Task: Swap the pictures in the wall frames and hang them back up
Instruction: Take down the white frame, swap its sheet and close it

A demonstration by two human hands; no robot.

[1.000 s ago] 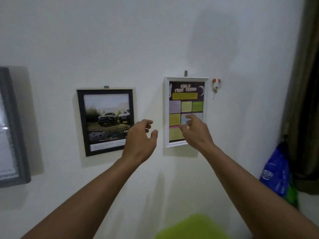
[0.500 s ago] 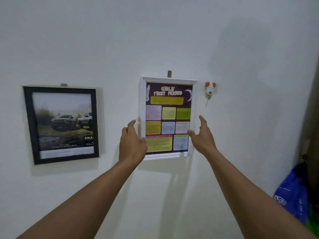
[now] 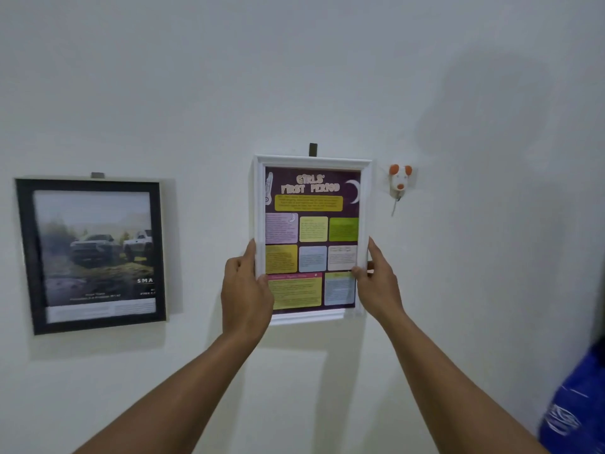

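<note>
The white frame [image 3: 312, 161] holds a purple poster [image 3: 311, 189] headed "GIRLS' FIRST PERIOD" in yellow letters, with a white crescent moon at the upper right and coloured text boxes below; their small print is too fine to read. This frame sits upright against the white wall [image 3: 294, 67], its top edge just under a dark hanger tab [image 3: 313, 149].

To the left, well apart, the black frame [image 3: 23, 253] holds a picture of 2 trucks [image 3: 98, 247] on muddy ground. The letters "SMA" show at the picture's right edge; the lines under it are blurred. A grey tab [image 3: 97, 175] sits above its top edge.

The left hand [image 3: 245, 290] grips the white frame's left side, thumb on the front, the other fingers curled round the edge. The right hand [image 3: 378, 283] grips the right side, thumb pressed on the front near the lower corner, fingers running up along the outer edge.

Just right of the white frame hangs a white mouse-shaped hook [image 3: 399, 178] with orange ears. A blue plastic bag [image 3: 576, 411] with white print shows at the lower right.
</note>
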